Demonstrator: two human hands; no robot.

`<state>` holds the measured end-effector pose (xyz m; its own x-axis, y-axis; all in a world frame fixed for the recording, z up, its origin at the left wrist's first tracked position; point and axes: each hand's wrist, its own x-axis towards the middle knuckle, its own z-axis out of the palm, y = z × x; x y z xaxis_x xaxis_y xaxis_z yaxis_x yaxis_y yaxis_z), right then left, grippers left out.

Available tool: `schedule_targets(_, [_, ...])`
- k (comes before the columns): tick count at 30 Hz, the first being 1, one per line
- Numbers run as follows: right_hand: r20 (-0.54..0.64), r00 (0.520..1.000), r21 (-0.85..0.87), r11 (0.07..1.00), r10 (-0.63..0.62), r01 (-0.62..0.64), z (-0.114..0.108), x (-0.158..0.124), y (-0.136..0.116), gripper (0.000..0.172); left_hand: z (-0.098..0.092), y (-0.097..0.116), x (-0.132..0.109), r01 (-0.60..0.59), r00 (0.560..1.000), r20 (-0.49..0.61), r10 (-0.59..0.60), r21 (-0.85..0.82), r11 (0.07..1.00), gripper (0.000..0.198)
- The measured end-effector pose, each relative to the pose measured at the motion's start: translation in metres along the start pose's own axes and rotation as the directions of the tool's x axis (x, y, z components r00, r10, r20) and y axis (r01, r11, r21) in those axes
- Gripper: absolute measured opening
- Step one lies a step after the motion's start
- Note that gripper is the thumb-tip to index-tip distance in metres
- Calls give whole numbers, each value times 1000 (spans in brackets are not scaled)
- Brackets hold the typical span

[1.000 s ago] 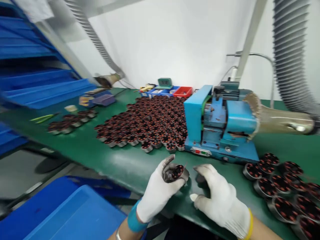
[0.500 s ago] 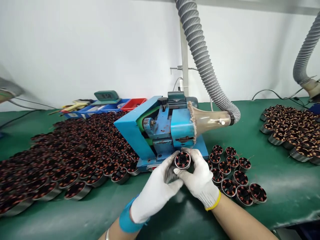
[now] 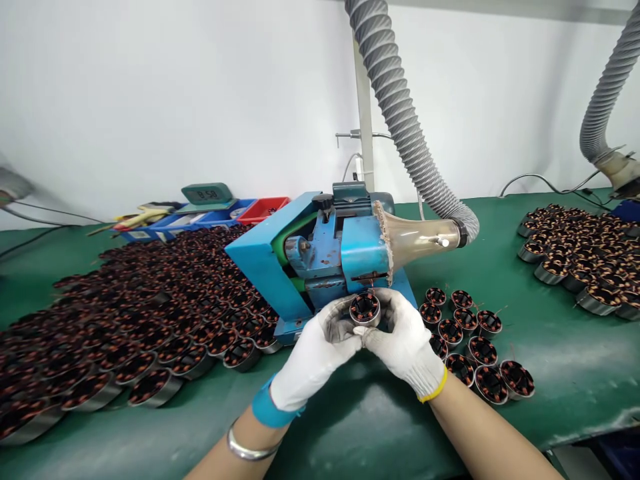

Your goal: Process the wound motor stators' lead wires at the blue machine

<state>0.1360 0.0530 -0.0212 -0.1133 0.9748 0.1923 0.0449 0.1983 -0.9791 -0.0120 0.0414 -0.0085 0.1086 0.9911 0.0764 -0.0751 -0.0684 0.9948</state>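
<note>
— At the centre, in front of the wearer?

— A wound ring [image 3: 365, 319]: metal outside, copper-coloured coils and dark parts inside, open face turned up toward the camera. Apparently lifted over the green bench [image 3: 570, 373], just in front of a blue machine [image 3: 325, 267].

— And each grip?

— Left grip [image 3: 325, 347], in a white glove with greyed fingers, curled against the ring's left side. Right grip [image 3: 400, 343], in a white glove with a yellow cuff edge, curled round the right side, thumb pressed to the lower front. Closed in on the ring from both sides, some fingertips hidden behind.

— On the left wrist?

— A teal band [image 3: 275, 403], then a silver bangle [image 3: 250, 450].

— Any writing?

— On a green digital clock [image 3: 207, 193], back left: dark digits, seemingly 8:50, slightly unclear. On the front of the blue trays [image 3: 200, 219] just below, a pale label [image 3: 143, 235], too small to read. Next to those, a red tray [image 3: 250, 217].

— And elsewhere on the bench?

— Left of the machine, a crowded mass of rings [image 3: 165, 320], reaching back toward the trays. Near the right grip, a smaller group of rings [image 3: 465, 321] in loose rows. Farther right, well apart, a cluster with golden coils [image 3: 580, 257].

— Attached to the machine?

— At its right end, a tan funnel [image 3: 420, 243], joined to a grey ribbed hose [image 3: 400, 107] rising before the white wall [image 3: 240, 93].
</note>
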Motion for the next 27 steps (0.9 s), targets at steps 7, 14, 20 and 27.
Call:
schedule_targets(7, [45,999,132,991,-18,12,-1,11,-7,45,-7,1,11,-14,1000,4,14,-13,1000,66])
schedule_targets(14, [92,995,212,975,45,-64,0,14,-20,37,-7,4,16,-22,998,-59,25,46,999,66])
schedule_targets(20, [133,991,254,966,22,-56,-3,15,-24,23,-2,2,14,-21,987,-157,32,73,997,68])
schedule_targets(27, [113,993,267,964,-13,-17,-1,13,-20,32,0,4,12,-28,981,-189,48,108,994,67])
